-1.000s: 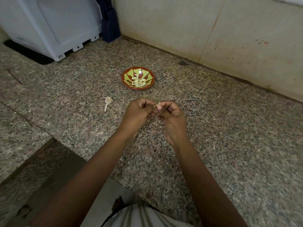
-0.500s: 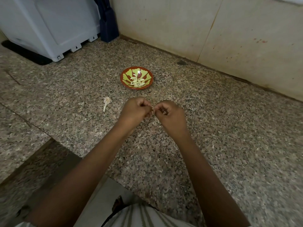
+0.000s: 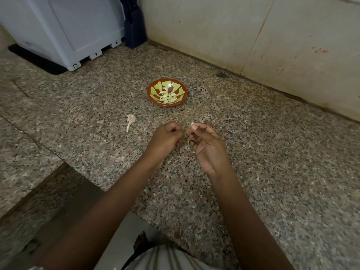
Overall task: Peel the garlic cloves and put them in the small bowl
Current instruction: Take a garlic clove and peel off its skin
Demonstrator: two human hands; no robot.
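A small red and green bowl stands on the granite counter with several peeled garlic cloves in it. In front of the bowl, my right hand pinches a small pale garlic clove between thumb and forefinger, with its other fingers curled. My left hand is a fist just left of it; its fingertips are pressed together, and whether a scrap of skin sits in them I cannot tell. A slim gap separates the two hands.
A bare garlic stalk with papery skin lies left of my hands. A white appliance on a black mat fills the back left, beside a dark blue object. A tiled wall bounds the counter; its front edge drops off at lower left.
My hands, which were pressed together on the clove, have drawn apart. The right hand has turned palm-up with the clove at its fingertips.
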